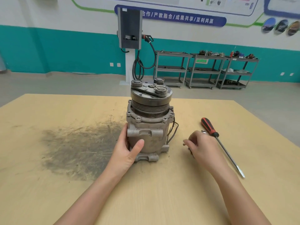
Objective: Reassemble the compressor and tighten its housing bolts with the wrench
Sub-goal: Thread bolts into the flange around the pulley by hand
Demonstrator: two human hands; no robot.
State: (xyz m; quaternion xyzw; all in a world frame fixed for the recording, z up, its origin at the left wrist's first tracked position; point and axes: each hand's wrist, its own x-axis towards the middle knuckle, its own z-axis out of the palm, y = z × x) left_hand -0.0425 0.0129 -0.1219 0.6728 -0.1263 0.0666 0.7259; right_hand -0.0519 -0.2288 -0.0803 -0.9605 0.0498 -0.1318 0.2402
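Note:
The grey metal compressor (148, 127) stands upright on the wooden table (162, 192), pulley and clutch plate on top. My left hand (128, 150) grips its lower body from the left, with the thumb across the front. To its right, my right hand (201, 146) is low over the table with its fingers curled round a wrench (203, 131). Only the wrench's shiny end shows past the knuckles; the rest is hidden under the hand.
A red-and-black screwdriver (217, 140) lies on the table just right of my right hand, blade toward the near right edge. A dark greasy smear (78, 146) covers the table left of the compressor. Shelving carts (206, 70) and a charging post (129, 46) stand by the far wall.

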